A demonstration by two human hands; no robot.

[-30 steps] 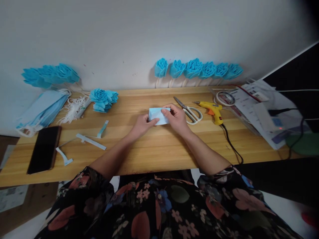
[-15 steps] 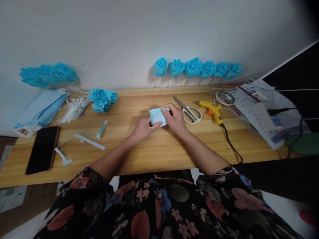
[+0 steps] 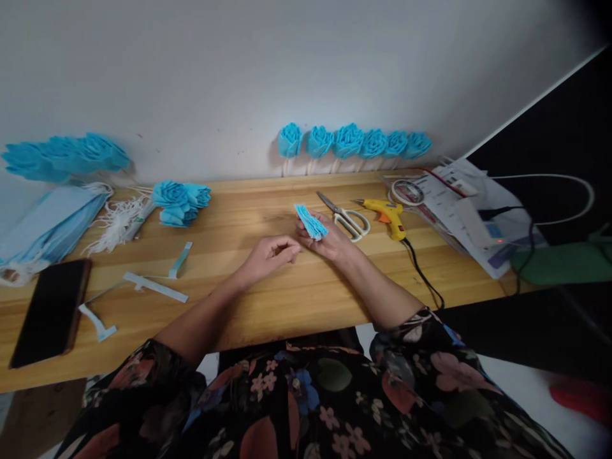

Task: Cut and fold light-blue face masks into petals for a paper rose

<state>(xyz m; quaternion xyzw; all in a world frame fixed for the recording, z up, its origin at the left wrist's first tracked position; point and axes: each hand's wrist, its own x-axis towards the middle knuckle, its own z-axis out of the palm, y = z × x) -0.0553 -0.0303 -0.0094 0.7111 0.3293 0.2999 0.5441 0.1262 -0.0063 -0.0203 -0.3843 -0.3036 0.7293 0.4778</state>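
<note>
My right hand (image 3: pixel 329 240) grips a stack of folded light-blue fabric pieces (image 3: pixel 312 223), its layered edges turned up toward me. Just to the left, my left hand (image 3: pixel 271 256) hovers over the table with its fingers curled in and nothing visible in them. Beyond my right hand lies a pair of scissors (image 3: pixel 348 220) with white handles, blades pointing away to the left. A yellow glue gun (image 3: pixel 389 215) with an orange trigger rests to the right of the scissors.
Blue fabric flowers (image 3: pixel 348 141) on sticks lean against the wall, with more flowers (image 3: pixel 174 201) at left. Face masks (image 3: pixel 57 220), a bundle of white cords (image 3: pixel 119 223), a phone (image 3: pixel 50 312) and cut strips (image 3: pixel 155 287) lie left. Tape (image 3: pixel 407 192) and papers (image 3: pixel 440 207) are right.
The stack has been turned so its layered edges show, and it is now in my right hand alone. My left hand has let go and drawn back. The view has swung slightly right.
</note>
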